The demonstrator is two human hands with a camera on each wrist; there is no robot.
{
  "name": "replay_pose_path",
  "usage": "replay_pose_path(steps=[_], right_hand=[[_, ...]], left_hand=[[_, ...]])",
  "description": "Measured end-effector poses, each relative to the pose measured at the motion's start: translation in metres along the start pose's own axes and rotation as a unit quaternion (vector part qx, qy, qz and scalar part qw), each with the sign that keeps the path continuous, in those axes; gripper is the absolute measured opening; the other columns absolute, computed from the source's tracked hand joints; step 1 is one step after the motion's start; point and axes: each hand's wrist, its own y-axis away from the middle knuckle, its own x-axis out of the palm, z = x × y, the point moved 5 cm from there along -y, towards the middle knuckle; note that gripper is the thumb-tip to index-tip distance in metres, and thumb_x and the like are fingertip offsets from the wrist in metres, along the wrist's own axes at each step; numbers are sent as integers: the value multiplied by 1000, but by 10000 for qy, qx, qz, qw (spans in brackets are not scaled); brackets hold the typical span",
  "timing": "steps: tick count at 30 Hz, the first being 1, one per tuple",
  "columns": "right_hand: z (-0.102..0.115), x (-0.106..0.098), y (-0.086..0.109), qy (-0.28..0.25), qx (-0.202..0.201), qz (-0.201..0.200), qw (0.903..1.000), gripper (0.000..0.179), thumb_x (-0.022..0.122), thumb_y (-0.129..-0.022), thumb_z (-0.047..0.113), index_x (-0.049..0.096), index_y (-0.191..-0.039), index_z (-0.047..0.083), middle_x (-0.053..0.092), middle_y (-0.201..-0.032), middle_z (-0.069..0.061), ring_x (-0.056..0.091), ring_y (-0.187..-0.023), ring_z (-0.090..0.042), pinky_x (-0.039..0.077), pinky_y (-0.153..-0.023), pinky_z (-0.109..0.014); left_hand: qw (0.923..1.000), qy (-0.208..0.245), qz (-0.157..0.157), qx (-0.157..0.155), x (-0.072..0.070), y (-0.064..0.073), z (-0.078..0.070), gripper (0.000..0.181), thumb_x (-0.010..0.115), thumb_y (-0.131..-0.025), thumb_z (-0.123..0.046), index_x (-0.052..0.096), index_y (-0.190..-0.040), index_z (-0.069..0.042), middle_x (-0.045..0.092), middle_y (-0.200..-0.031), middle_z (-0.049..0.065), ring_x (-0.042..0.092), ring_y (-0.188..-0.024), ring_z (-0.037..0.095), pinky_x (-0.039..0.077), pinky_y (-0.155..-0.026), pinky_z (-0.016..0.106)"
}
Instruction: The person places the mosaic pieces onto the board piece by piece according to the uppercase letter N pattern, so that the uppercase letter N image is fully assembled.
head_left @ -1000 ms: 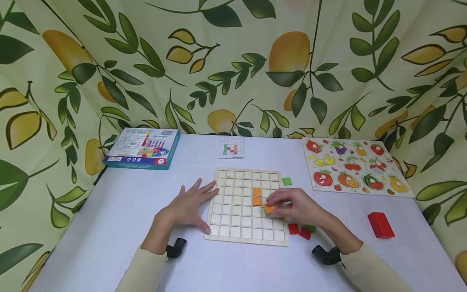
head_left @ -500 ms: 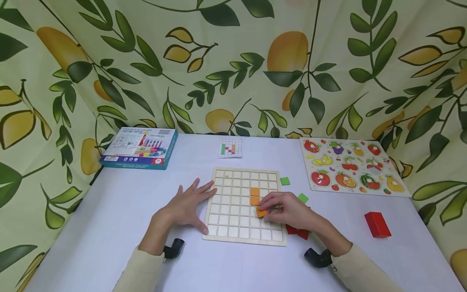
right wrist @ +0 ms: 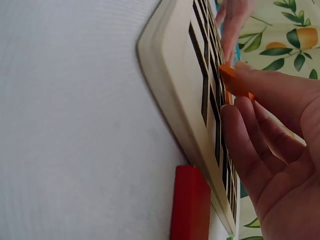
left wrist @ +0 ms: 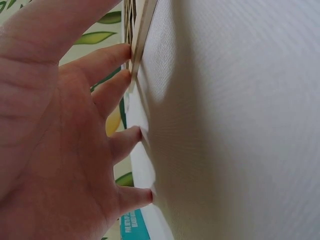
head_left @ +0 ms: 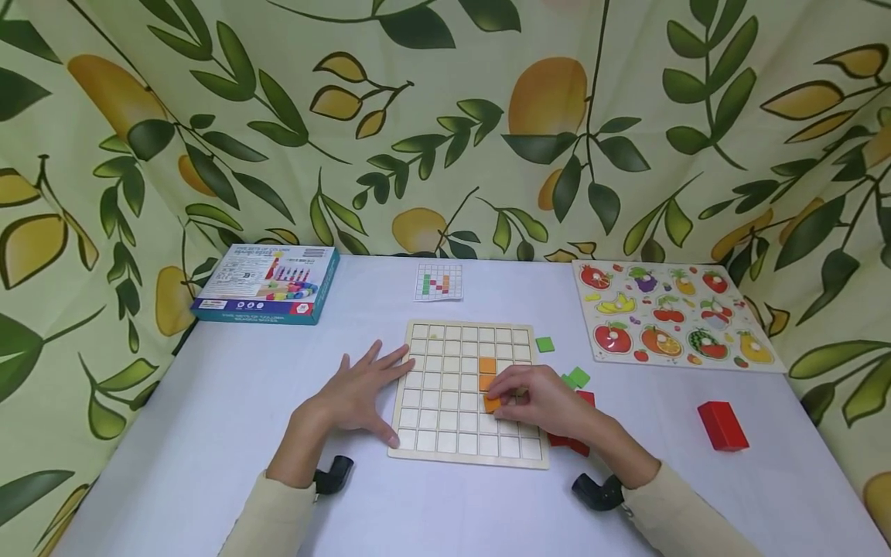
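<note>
A wooden grid board (head_left: 448, 442) lies on the white table. My left hand (head_left: 353, 391) rests at its left edge with fingers spread; in the left wrist view the fingertips (left wrist: 125, 75) touch the board's side. Between thumb and fingers my right hand (head_left: 546, 398) pinches an orange square tile (head_left: 492, 404), tilted over a cell. Directly above that cell, two orange tiles (head_left: 486, 365) sit in one column of the grid. In the right wrist view the pinched orange tile (right wrist: 235, 80) is close over the board's surface.
Green tiles (head_left: 545, 344) and red tiles (head_left: 579, 446) lie right of the board, partly behind my right hand. Farther right are a red block (head_left: 722, 425) and a fruit puzzle board (head_left: 678, 317). A pattern card (head_left: 438, 283) and a boxed set (head_left: 267, 283) stand at the back.
My right hand has moved left with the orange tile, bringing it below the two placed orange tiles. More green tiles now show beside the hand. The left hand has stayed put.
</note>
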Motion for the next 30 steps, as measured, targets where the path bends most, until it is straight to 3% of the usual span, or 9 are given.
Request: replay_pose_path(steps=[5, 16, 30], right_hand=[[1, 1, -2, 219, 5, -61, 9997, 22, 86, -82, 15, 80, -104, 19, 75, -109, 4, 64, -86, -3, 59, -71, -17], [3, 3, -5, 448, 51, -63, 9990, 20, 85, -83, 15, 80, -101, 20, 73, -106, 6, 62, -87, -3, 56, -71, -17], [0, 5, -10, 365, 105, -8, 9993, 19, 87, -81, 15, 80, -98, 21, 68, -96, 8, 60, -82, -5, 55, -71, -18]], left_hand=[[10000, 3, -38, 4, 0, 0, -1, 123, 98, -52, -53, 40, -157, -29, 23, -172, -6, 5, -163, 36, 6, -120, 80], [9999, 138, -36, 69, -1, 1, -1, 123, 99, -52, -50, 41, -157, -26, 21, -173, -8, 5, -163, 37, 5, -120, 79], [10000, 74, -12, -8, -1, 0, -2, 122, 98, -52, -51, 41, -157, -27, 22, -173, -8, 5, -163, 35, 5, -121, 78]])
